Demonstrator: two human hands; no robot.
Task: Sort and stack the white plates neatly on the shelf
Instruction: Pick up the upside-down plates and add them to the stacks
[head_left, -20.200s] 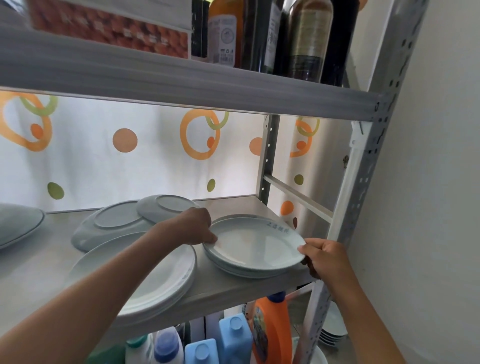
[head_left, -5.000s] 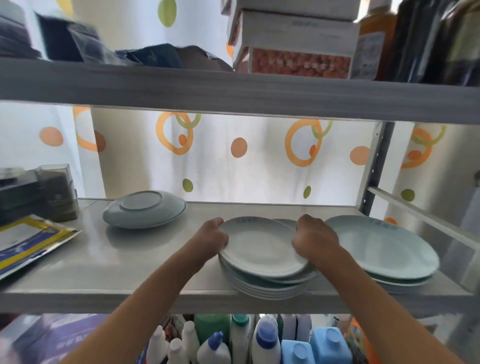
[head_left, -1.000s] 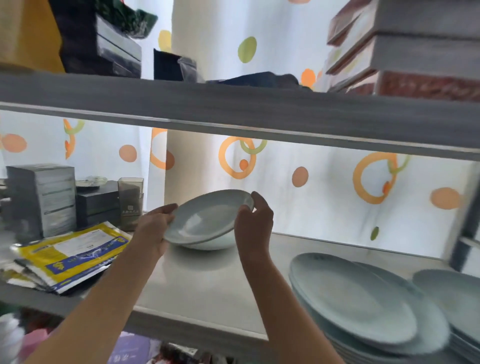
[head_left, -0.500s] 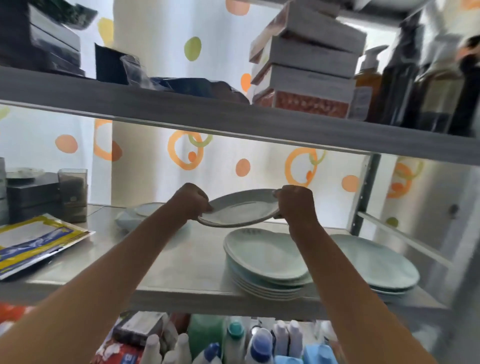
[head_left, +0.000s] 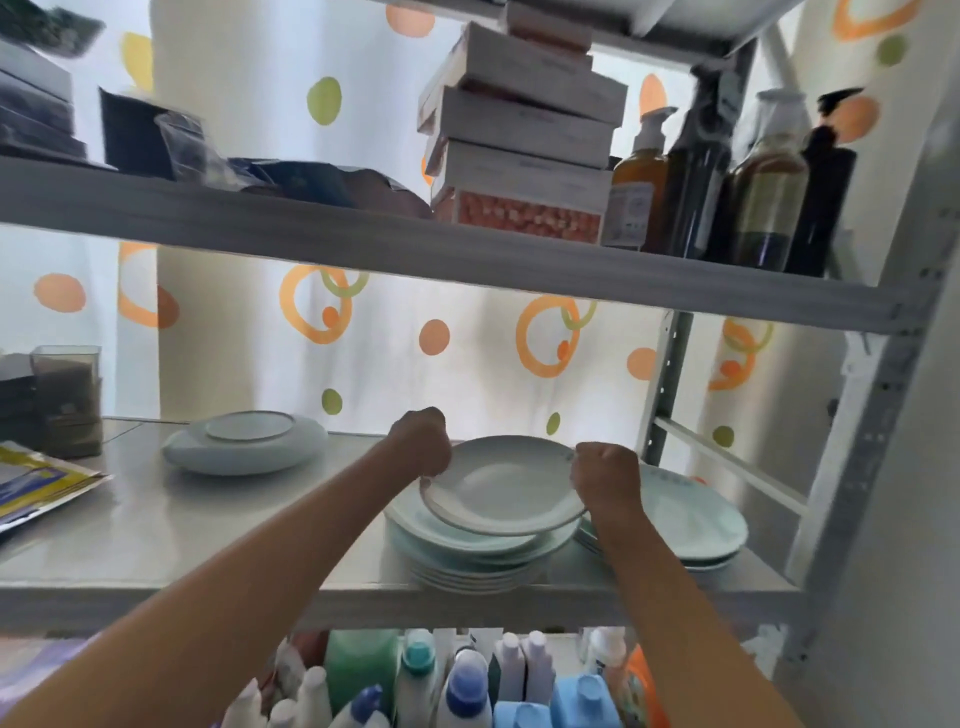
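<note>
Both hands grip one white plate (head_left: 506, 483) at opposite rims, left hand (head_left: 422, 441) on its far-left edge, right hand (head_left: 605, 475) on its right. It hangs tilted just above the middle stack (head_left: 467, 558) on the shelf (head_left: 182, 545), directly beneath.

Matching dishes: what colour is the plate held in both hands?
White, with a faint pale-green tint; the plate shows best in the head view.

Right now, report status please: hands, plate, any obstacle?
Left hand and right hand grip one plate, tilted, just over middle stack. Upside-down plate remains left. Nothing blocking.
</note>
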